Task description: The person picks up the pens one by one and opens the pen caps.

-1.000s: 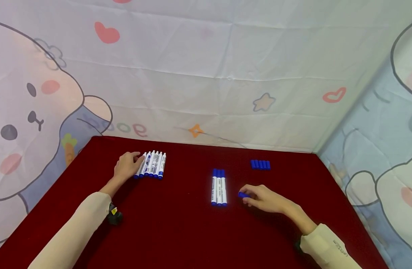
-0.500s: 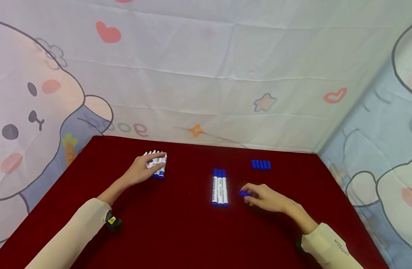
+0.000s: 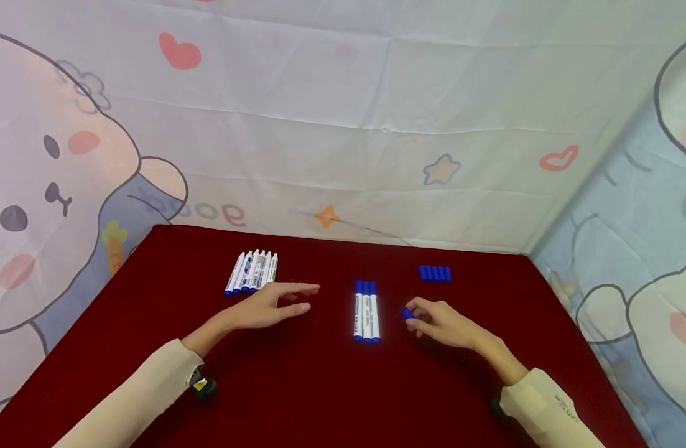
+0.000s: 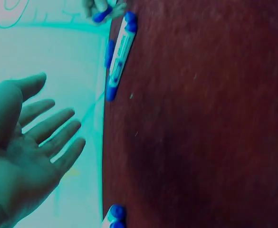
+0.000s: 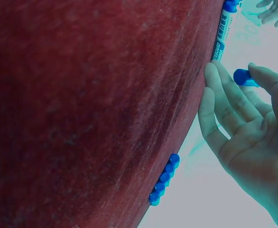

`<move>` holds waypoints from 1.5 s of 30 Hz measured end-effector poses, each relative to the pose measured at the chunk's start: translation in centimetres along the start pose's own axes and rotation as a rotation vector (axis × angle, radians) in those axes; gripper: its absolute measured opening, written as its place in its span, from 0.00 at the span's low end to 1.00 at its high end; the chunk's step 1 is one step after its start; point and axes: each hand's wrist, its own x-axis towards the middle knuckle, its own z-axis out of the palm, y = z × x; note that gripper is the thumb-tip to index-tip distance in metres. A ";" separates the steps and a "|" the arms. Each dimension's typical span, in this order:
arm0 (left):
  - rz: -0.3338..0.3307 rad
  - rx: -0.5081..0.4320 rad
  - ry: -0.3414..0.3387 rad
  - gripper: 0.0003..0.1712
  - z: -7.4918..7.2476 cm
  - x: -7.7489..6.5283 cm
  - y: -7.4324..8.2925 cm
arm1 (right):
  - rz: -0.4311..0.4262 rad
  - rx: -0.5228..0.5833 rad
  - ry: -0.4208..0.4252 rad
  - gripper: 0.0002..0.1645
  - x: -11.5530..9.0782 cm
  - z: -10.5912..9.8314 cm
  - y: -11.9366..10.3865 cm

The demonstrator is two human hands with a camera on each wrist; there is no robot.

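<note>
My left hand [image 3: 267, 306], fingers extended and holding nothing, hovers over the table just in front of a row of several uncapped white markers [image 3: 247, 274]. In the left wrist view its palm and spread fingers [image 4: 58, 126] show plainly. Between thumb and forefinger my right hand [image 3: 443, 322] pinches a blue marker cap [image 5: 243, 77], right of the capped markers. Those three white markers with blue caps [image 3: 366, 314] lie side by side between the two hands.
Several loose blue caps [image 3: 435, 274] stand in a row at the back right of the dark red table [image 3: 320, 386]. A printed white cloth [image 3: 343, 124] hangs behind the table, with more cloth at the right side.
My left hand has left the uncapped markers and moved right and toward me, fingers stretched out. The right hand stays nearly in place, the cap in its fingers tilted slightly differently.
</note>
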 end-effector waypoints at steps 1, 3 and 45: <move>0.000 -0.016 -0.031 0.29 0.3 0.1 0.1 | 0.002 -0.008 0.017 0.15 0.0 0.0 0.0; 0.005 -0.032 -0.079 0.29 0.8 0.2 0.3 | 0.001 -0.029 0.066 0.15 0.1 -0.1 0.1; 0.050 -0.008 -0.155 0.27 2.3 0.5 0.3 | 0.524 -0.082 0.529 0.29 1.1 -6.1 9.7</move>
